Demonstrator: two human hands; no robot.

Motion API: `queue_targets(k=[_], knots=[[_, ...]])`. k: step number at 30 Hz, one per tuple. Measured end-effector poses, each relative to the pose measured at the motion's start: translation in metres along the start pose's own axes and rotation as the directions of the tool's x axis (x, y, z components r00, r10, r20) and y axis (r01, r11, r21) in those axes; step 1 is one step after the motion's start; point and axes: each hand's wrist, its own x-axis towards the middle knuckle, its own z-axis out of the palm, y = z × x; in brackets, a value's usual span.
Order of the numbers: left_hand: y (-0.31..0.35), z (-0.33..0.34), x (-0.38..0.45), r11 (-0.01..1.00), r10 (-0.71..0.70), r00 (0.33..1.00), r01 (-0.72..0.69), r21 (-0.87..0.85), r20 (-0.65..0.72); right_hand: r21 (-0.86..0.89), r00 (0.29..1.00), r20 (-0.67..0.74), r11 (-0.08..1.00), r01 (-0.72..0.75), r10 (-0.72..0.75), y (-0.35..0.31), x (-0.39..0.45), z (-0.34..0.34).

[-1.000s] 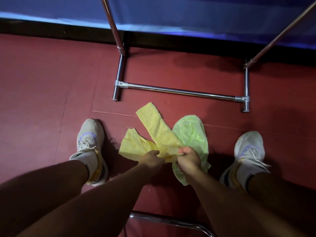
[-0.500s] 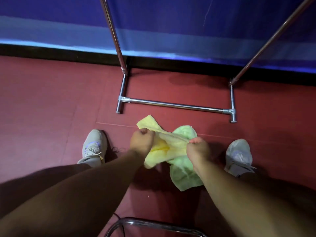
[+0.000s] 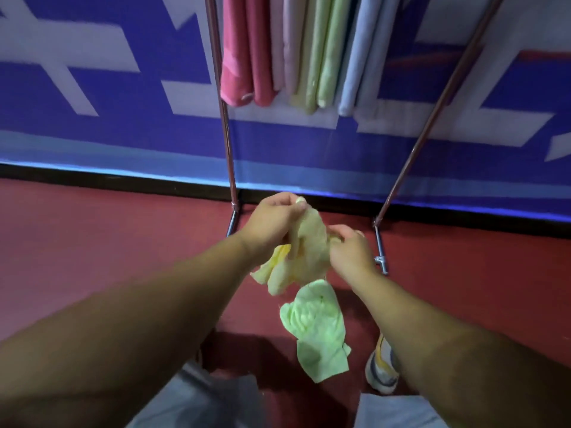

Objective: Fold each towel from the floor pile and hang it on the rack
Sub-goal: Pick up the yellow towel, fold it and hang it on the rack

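Note:
A crumpled yellow towel (image 3: 304, 257) hangs in the air in front of me, held by both hands. My left hand (image 3: 272, 222) grips its upper edge, and my right hand (image 3: 350, 250) pinches its right side. A light green towel (image 3: 318, 330) lies on the red floor just below the yellow one. The chrome rack (image 3: 228, 143) stands ahead against the wall, with several folded towels (image 3: 302, 50) in pink, yellow, green and pale blue hanging from it.
The rack's right upright (image 3: 432, 118) slants down to a foot bar (image 3: 380, 257) near my right hand. My right shoe (image 3: 381, 370) stands beside the green towel. A blue and white banner (image 3: 108, 88) covers the wall.
Both hands have lifted the yellow towel up off the floor, away from the green towel. The view has tilted up, and the hung towels on the rack have come into sight.

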Motion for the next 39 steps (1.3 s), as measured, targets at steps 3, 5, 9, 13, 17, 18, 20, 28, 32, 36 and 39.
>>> queue_targets(k=[3, 5, 9, 13, 17, 18, 20, 28, 32, 36, 39], knots=[[0.039, 0.004, -0.022, 0.998, 0.038, 0.987, -0.030, -0.051, 0.159, 0.063, 0.992, -0.003, 0.990, 0.124, -0.124, -0.035, -0.008, -0.021], [0.064, 0.005, -0.036, 0.996, 0.076, 0.973, -0.065, -0.056, 0.216, 0.102, 0.976, 0.045, 0.973, 0.208, -0.213, -0.060, -0.014, -0.036], [0.108, -0.001, -0.056, 0.991, 0.110, 0.952, -0.127, 0.043, 0.287, 0.200, 0.908, 0.308, 0.952, 0.230, -0.284, -0.104, -0.035, -0.065], [0.142, -0.010, -0.065, 0.960, 0.167, 0.934, -0.227, 0.164, 0.317, 0.226, 0.827, 0.428, 0.929, 0.292, -0.364, -0.130, -0.050, -0.089], [0.161, -0.024, -0.071, 0.901, 0.213, 0.936, -0.299, 0.315, 0.282, 0.179, 0.790, 0.457, 0.912, 0.368, -0.409, -0.132, -0.051, -0.112], [0.164, -0.029, -0.073, 0.884, 0.227, 0.939, -0.309, 0.350, 0.257, 0.174, 0.790, 0.459, 0.914, 0.368, -0.406, -0.130, -0.049, -0.116], [0.167, -0.038, -0.075, 0.864, 0.259, 0.945, -0.319, 0.390, 0.198, 0.149, 0.787, 0.488, 0.924, 0.351, -0.378, -0.123, -0.046, -0.123], [0.157, -0.066, -0.071, 0.872, 0.317, 0.948, -0.297, 0.389, 0.014, -0.178, 0.783, 0.591, 0.915, 0.362, -0.195, -0.102, -0.050, -0.133], [0.143, -0.078, -0.066, 0.814, 0.260, 0.966, -0.217, 0.539, -0.004, -0.047, 0.890, 0.347, 0.943, 0.331, -0.295, -0.103, -0.049, -0.134], [0.135, -0.061, -0.077, 0.596, 0.158, 0.978, -0.203, 0.777, 0.135, 0.008, 0.869, 0.182, 0.884, 0.467, -0.461, -0.139, -0.058, -0.133], [0.133, -0.031, -0.081, 0.692, 0.131, 0.957, -0.274, 0.668, 0.257, 0.010, 0.794, 0.208, 0.813, 0.582, -0.571, -0.174, -0.070, -0.123]])
